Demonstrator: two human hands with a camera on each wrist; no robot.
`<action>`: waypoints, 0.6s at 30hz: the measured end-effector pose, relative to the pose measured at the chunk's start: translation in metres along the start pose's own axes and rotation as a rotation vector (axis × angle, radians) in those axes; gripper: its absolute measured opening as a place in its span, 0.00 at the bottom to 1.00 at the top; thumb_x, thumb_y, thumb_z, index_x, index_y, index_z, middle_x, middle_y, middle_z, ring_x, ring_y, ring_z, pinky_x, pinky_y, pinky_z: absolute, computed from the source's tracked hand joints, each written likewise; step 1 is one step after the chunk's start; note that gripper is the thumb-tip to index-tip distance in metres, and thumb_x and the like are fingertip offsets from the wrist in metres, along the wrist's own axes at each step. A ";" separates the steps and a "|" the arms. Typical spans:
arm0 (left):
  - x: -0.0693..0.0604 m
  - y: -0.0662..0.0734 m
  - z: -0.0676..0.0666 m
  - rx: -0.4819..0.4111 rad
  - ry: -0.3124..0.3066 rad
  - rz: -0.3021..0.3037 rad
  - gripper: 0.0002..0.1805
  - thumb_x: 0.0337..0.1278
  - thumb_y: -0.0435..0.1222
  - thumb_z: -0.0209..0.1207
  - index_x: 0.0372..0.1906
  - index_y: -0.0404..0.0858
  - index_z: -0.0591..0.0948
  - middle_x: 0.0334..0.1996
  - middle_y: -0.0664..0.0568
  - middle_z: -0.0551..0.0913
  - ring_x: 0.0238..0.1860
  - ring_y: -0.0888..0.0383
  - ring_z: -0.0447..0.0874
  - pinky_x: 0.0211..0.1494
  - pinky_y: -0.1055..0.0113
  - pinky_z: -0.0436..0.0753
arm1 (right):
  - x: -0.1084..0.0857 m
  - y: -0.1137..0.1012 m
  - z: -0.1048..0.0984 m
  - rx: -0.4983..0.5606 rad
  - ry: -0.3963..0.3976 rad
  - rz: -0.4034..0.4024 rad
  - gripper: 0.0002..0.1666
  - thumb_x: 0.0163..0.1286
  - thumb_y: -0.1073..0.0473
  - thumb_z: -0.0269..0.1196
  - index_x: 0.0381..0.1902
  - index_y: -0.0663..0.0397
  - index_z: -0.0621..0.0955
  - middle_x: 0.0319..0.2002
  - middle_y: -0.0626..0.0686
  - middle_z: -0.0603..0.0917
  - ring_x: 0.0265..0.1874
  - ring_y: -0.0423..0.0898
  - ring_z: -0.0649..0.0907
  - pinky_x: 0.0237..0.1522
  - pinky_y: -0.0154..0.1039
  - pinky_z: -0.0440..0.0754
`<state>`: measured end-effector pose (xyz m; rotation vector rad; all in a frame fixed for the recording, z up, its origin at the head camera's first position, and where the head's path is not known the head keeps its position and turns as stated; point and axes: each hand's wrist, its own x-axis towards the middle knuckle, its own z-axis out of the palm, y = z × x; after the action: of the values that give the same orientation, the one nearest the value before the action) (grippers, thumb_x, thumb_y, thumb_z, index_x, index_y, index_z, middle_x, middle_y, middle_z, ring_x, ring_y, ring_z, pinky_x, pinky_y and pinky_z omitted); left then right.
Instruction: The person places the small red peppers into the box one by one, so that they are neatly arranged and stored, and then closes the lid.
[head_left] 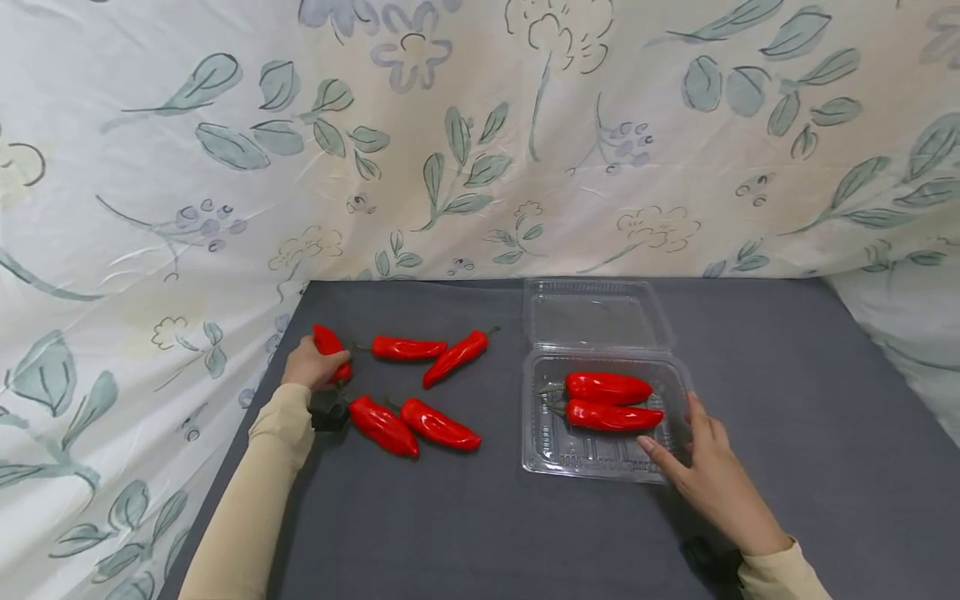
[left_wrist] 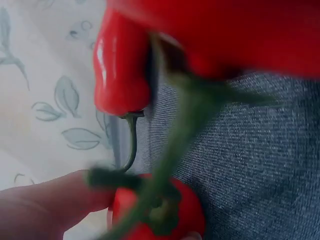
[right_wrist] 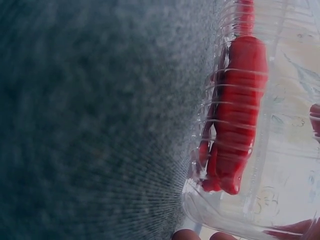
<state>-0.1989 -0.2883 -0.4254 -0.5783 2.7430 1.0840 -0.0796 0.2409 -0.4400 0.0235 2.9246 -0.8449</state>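
Observation:
My left hand (head_left: 313, 365) grips a red chili pepper (head_left: 327, 342) at the left edge of the table; its green stem end (left_wrist: 164, 216) faces the left wrist camera. My right hand (head_left: 708, 475) holds the right side of a clear plastic box (head_left: 543, 464), thumb over the near right corner and fingers along the outer side. Inside the box two red peppers (head_left: 615, 415) lie side by side, stems to the left. Through the ribbed wall, one of the boxed peppers (right_wrist: 242, 100) shows in the right wrist view.
Two peppers, one crosswise (head_left: 407, 349) and one slanted (head_left: 457, 358), lie at the back left. Two more peppers (head_left: 382, 426) (head_left: 440, 425) lie nearer. The box's hinged lid (head_left: 600, 321) is folded back toward a floral cloth (head_left: 487, 167) behind the grey tabletop (head_left: 465, 533).

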 end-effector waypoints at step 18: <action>-0.019 0.026 -0.026 -0.138 0.078 0.070 0.43 0.65 0.46 0.51 0.74 0.31 0.45 0.64 0.29 0.64 0.55 0.39 0.72 0.50 0.55 0.81 | 0.000 -0.001 0.001 -0.005 0.022 0.013 0.65 0.63 0.30 0.57 0.74 0.64 0.36 0.61 0.75 0.61 0.48 0.67 0.78 0.37 0.61 0.80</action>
<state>-0.1916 -0.2834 -0.3850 -0.5565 2.7898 1.3019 -0.0800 0.2399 -0.4404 0.0510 2.9439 -0.8403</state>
